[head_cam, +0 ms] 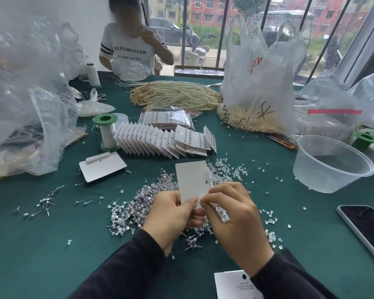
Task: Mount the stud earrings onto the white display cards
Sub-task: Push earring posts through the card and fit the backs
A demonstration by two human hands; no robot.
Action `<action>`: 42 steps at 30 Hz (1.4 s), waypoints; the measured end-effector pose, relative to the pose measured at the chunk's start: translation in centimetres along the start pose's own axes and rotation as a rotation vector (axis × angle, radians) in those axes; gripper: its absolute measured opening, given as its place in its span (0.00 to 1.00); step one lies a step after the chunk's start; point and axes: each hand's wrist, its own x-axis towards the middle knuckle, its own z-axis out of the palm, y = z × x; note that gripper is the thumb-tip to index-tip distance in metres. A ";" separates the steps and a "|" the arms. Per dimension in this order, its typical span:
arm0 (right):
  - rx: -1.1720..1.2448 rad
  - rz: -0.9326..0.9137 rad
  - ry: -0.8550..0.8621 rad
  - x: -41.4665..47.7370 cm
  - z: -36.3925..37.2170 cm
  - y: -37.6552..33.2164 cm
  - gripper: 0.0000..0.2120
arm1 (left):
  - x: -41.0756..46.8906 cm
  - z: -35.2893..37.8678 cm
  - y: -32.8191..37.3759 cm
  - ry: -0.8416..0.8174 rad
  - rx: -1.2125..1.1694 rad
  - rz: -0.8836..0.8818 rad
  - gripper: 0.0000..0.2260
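A white display card (194,180) with small punched holes is held upright over the green table. My left hand (173,214) grips its lower edge between thumb and fingers. My right hand (235,216) pinches the card's lower right corner with thumb and forefinger; whether a stud sits between those fingertips cannot be told. A heap of clear stud earrings (136,208) lies under and left of my hands. Clear earring backs (225,169) are scattered to the right. A fanned row of white cards (149,139) stands behind, some with studs mounted.
A clear plastic tub (333,165) sits at the right, a phone (367,227) near the right edge. A thread spool (107,134), loose cards (103,167), pearl strands (175,96) and plastic bags (261,78) crowd the far table. A person sits opposite. Another card (233,285) lies by my right sleeve.
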 end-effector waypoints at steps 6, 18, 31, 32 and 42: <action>0.004 0.015 -0.001 -0.2 0.1 0.0 0.02 | 0.1 0.1 -0.3 0.031 0.023 0.047 0.06; 0.007 0.042 0.063 -0.4 0.7 0.0 0.02 | 0.0 0.1 -0.2 0.049 -0.001 0.087 0.09; 0.003 0.090 0.012 -0.4 0.1 0.0 0.02 | -0.1 0.4 -0.3 0.033 0.165 0.118 0.14; -0.005 0.096 0.010 -0.4 0.1 -0.1 0.02 | -0.1 0.4 -0.4 0.038 0.207 0.148 0.14; -0.058 0.112 0.032 -0.6 0.4 -0.4 0.02 | 0.1 0.0 -1.2 0.160 0.514 0.345 0.10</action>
